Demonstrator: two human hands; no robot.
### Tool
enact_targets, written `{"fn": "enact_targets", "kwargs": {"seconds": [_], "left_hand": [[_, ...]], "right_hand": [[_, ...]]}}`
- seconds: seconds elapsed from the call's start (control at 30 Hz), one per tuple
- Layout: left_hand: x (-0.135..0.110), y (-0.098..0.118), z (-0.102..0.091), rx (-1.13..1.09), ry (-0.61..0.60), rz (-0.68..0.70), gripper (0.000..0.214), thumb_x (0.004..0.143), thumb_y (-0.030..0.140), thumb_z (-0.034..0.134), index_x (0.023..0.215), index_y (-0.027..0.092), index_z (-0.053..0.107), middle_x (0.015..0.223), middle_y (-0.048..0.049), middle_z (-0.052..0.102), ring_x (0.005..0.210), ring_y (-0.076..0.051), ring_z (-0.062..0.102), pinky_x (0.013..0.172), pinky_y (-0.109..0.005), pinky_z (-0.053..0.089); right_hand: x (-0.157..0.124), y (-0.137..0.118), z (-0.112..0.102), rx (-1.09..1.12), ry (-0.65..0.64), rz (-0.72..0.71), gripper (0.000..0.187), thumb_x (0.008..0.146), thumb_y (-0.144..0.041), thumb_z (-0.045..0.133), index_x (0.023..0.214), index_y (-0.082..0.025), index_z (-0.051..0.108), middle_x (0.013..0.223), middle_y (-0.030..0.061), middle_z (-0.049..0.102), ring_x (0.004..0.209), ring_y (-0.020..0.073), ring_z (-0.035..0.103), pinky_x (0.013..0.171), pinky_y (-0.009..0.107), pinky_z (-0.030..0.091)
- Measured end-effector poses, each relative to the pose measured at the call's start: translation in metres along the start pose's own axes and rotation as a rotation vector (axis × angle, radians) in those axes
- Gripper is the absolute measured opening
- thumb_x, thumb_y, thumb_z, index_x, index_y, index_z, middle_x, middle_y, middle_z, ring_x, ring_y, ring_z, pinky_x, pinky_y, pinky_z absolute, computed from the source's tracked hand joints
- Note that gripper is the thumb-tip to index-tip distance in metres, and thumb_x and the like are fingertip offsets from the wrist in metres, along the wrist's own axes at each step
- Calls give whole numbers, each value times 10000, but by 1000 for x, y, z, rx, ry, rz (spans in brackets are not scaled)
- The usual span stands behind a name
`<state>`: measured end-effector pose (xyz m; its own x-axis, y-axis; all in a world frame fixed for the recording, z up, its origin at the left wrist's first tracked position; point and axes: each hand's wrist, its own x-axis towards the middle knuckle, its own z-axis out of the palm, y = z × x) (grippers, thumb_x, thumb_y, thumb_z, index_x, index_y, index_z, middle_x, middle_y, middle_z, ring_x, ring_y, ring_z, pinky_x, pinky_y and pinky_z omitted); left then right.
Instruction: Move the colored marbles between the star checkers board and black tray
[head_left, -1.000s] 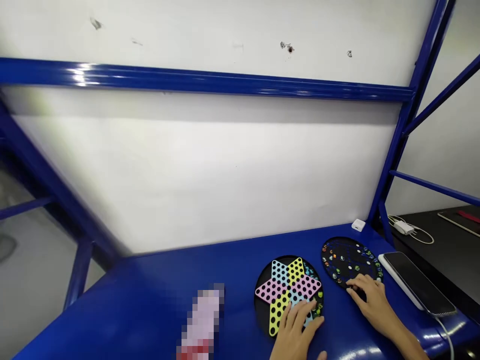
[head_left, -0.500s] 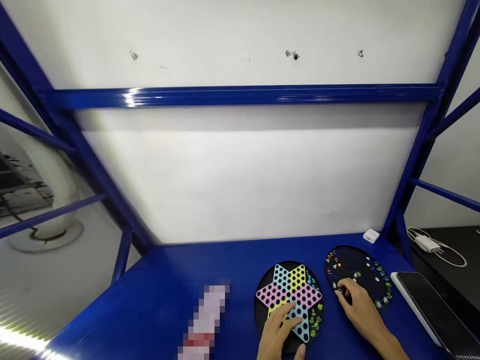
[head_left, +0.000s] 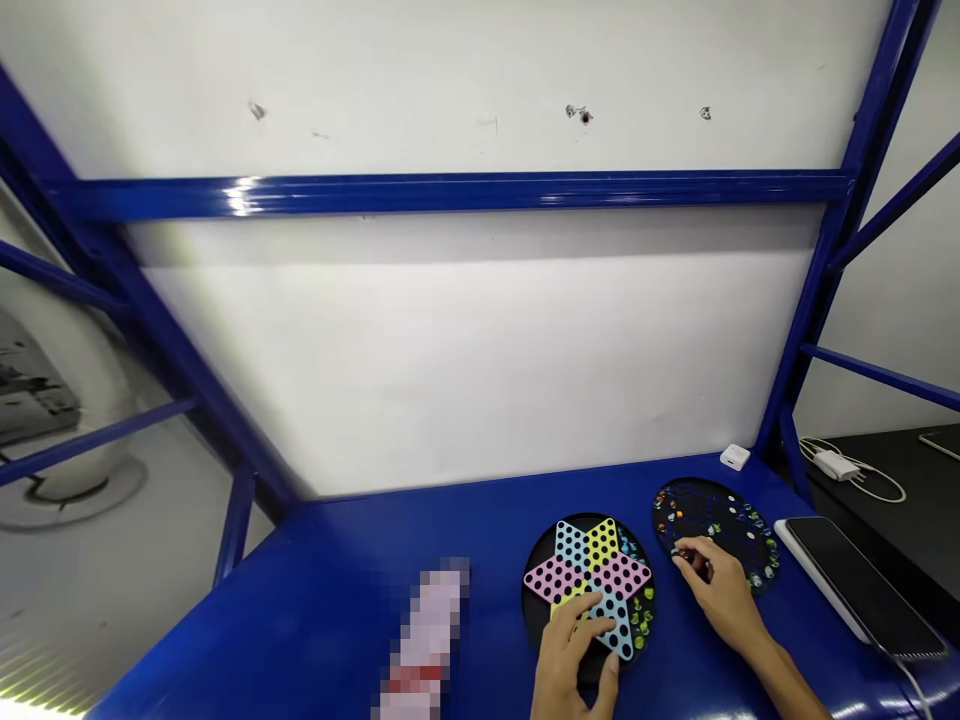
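A Chinese checkers board (head_left: 571, 545), with a star of pale blue, yellow and pink points full of black holes, lies on a round black base. Blue and yellow-green marbles (head_left: 642, 620) sit in the base's right side, beside the star. My left hand (head_left: 570, 650) rests over the board's near part, fingers spread, holding nothing. Right of it lies a round black tray (head_left: 701, 500) with marbles of several colours around its edge. At the tray's near left rim my right hand (head_left: 720, 590) is closed in a pinch. Whatever is between those fingertips is too small to make out.
On the blue table (head_left: 337, 560) a pixelated pale strip (head_left: 427, 640) lies left of the board. A phone (head_left: 855, 575) on a white box is at the right. A small white case (head_left: 735, 457) sits at the back. Blue frame bars (head_left: 465, 195) cross the white wall.
The camera view has shifted slightly, so the board appears a little further right. My right hand stays pinched at the tray's rim, and my left hand remains spread over the board.
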<state>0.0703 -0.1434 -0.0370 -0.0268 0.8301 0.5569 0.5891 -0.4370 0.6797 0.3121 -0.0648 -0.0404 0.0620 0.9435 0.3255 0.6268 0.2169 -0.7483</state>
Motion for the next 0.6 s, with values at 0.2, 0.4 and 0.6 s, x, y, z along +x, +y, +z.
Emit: {"fn": "enact_targets", "kwargs": {"seconds": [0.2, 0.4, 0.6], "left_hand": [[6, 6, -12, 39, 73, -64, 265, 917, 431, 535, 1026, 261, 707, 1211, -102, 677, 1137, -276, 631, 931, -459, 565], [3, 0, -23, 43, 144, -94, 274, 945, 351, 491, 1125, 231, 661, 1246, -109, 642, 1176, -261, 607, 962, -484, 554], [2, -8, -21, 17, 170, -63, 305, 944, 380, 464, 1106, 219, 666, 1234, -114, 645, 1161, -273, 614, 961, -504, 552]], "right_hand": [[13, -45, 20, 121, -87, -75, 264, 884, -410, 571, 947, -201, 719, 834, 55, 685, 714, 187, 601, 674, 294, 486], [-21, -96, 41, 199, -379, -195, 169, 891, -299, 579, 943, -213, 715, 921, 45, 698, 845, 188, 613, 808, 303, 484], [-63, -107, 47, 25, -466, -327, 253, 872, -181, 575, 1077, -268, 696, 1109, 38, 653, 1078, 213, 542, 978, 355, 417]]}}
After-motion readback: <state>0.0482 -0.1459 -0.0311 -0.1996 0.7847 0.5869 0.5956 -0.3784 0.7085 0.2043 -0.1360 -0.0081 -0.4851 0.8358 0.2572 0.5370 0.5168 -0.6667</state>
